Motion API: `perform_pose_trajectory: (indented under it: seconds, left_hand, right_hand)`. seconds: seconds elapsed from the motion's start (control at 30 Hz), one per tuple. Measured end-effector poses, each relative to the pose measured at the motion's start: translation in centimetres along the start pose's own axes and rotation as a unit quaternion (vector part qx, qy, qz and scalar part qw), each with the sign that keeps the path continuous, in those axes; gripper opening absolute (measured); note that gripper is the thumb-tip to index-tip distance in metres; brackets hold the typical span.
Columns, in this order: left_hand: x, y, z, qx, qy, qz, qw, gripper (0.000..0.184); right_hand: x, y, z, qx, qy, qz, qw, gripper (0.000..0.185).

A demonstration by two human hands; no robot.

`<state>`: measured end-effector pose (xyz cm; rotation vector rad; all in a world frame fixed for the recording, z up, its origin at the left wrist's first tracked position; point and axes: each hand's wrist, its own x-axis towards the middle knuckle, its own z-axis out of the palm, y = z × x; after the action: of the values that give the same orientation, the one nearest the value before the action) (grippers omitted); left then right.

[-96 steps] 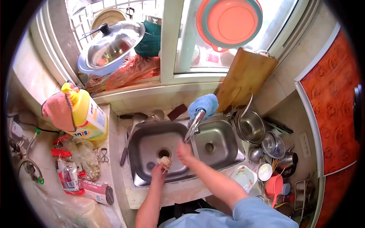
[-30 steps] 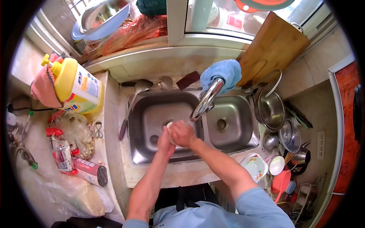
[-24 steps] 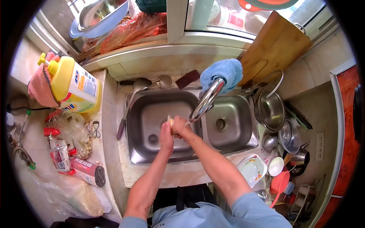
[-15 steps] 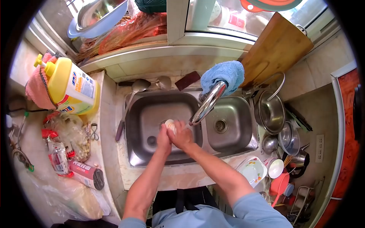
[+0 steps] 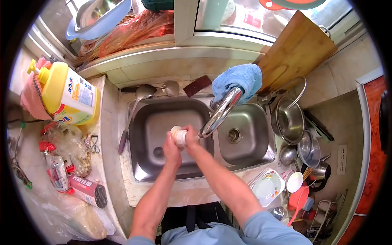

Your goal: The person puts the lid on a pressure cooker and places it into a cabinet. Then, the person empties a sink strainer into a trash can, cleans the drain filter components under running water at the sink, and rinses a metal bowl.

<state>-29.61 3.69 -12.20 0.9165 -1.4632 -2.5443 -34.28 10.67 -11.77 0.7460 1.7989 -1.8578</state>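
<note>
1. Here we are: I have the pale object (image 5: 179, 137) just left of the faucet (image 5: 221, 113), over the large basin (image 5: 163, 118). Exactly what it is, I can't make out.
2. Left hand (image 5: 172, 148): fingers gripping the side away from the faucet, partly hidden. Right hand (image 5: 191, 138): fingers curled onto the side nearest the faucet, close by its tip.
3. Good handling, I judge, wants a steady left hold and light right-hand pressure; a wet surface could slip.
4. I'd work low, left of the faucet, knuckles clear of it.
</note>
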Motion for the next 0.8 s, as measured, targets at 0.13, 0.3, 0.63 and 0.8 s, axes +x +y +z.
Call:
perform_pose_trajectory:
  seconds: [0.13,0.3,0.63,0.8]
  left_hand:
    - [0.8,0.9,0.6,0.007,0.004,-0.116,0.993,0.046]
    - [0.8,-0.5,-1.5,-0.021,0.014,-0.143,0.989,0.048]
    - [2.3,-0.7,1.0,-0.134,-0.002,-0.146,0.980,0.044]
    - [0.8,-0.9,-0.3,-0.069,-0.083,-0.152,0.982,0.039]
  right_hand:
    - [-2.5,1.3,1.6,-0.083,0.195,-0.321,0.923,0.029]
    - [1.2,3.5,-1.4,-0.257,-0.009,-0.529,0.809,0.026]
    - [0.7,2.7,0.9,-0.050,0.025,-0.281,0.958,0.036]
    - [-1.7,1.4,-0.7,-0.191,0.055,-0.277,0.940,0.052]
